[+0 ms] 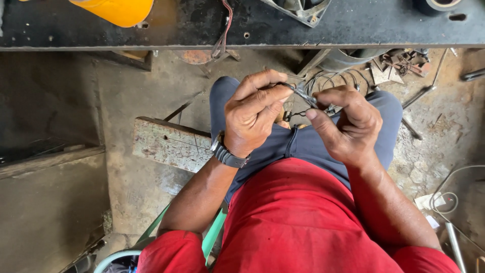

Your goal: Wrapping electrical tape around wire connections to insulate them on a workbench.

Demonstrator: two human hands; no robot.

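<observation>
Seated at a workshop bench, a person pinches a small metal part [302,94] between both hands above the lap. The left hand [252,114], a watch [226,152] at its wrist, curls tightly around the part's left end; the right hand [348,124] grips the other end between thumb and fingers. A wooden plank [169,144] lies near left, wire coils [328,81] farther off, and a yellow object [118,10] sits on the dark bench [252,25].

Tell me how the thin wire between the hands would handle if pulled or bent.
The wire looks thin and dark, so it probably bends easily and feels light. It shows kinks beside the right hand, so it likely keeps a bend rather than springing back. The left hand pinches it with fingertips, which suggests little weight.
</observation>
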